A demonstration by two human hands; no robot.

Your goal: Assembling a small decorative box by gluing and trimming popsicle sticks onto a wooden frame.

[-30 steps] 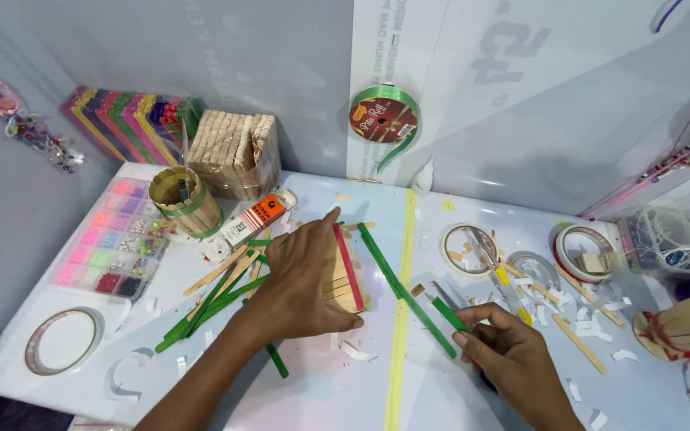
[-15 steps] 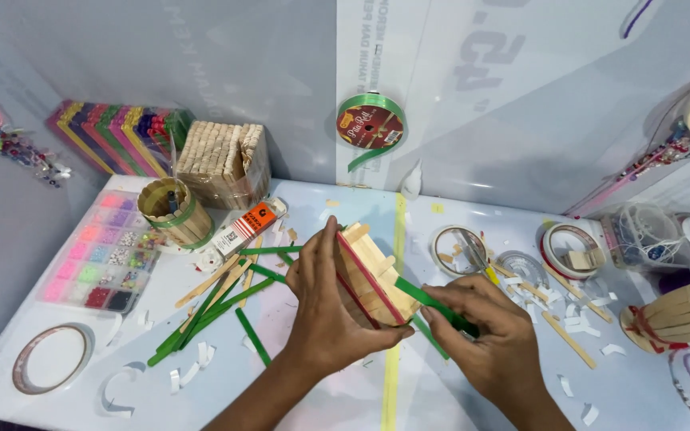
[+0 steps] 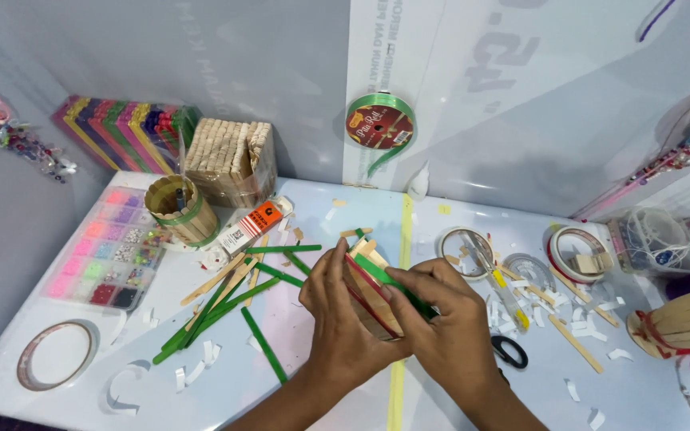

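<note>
My left hand (image 3: 337, 327) grips a small panel of glued wooden craft sticks (image 3: 370, 297) with a red stick along its edge, tilted up off the table. My right hand (image 3: 447, 329) presses a green stick (image 3: 393, 286) against the panel's upper side, fingers pinched on it. Both hands meet over the middle of the white table (image 3: 297, 383), beside a yellow tape line (image 3: 402, 231). Loose green sticks (image 3: 225, 307) and plain wooden sticks (image 3: 221, 278) lie scattered just to the left of my left hand.
A stick-built cup (image 3: 179, 209), glue tube (image 3: 249, 227), stack of wooden sticks (image 3: 228, 160) and bead organiser (image 3: 105, 257) sit at the left. Tape rolls (image 3: 56, 354) (image 3: 576, 249), scissors (image 3: 508, 351), a green ribbon spool (image 3: 380, 123) and a stick model (image 3: 688, 322) surround the work.
The panel has been lifted from flat on the table and tilted up. My right hand came in with the green stick and now holds it against the panel.
</note>
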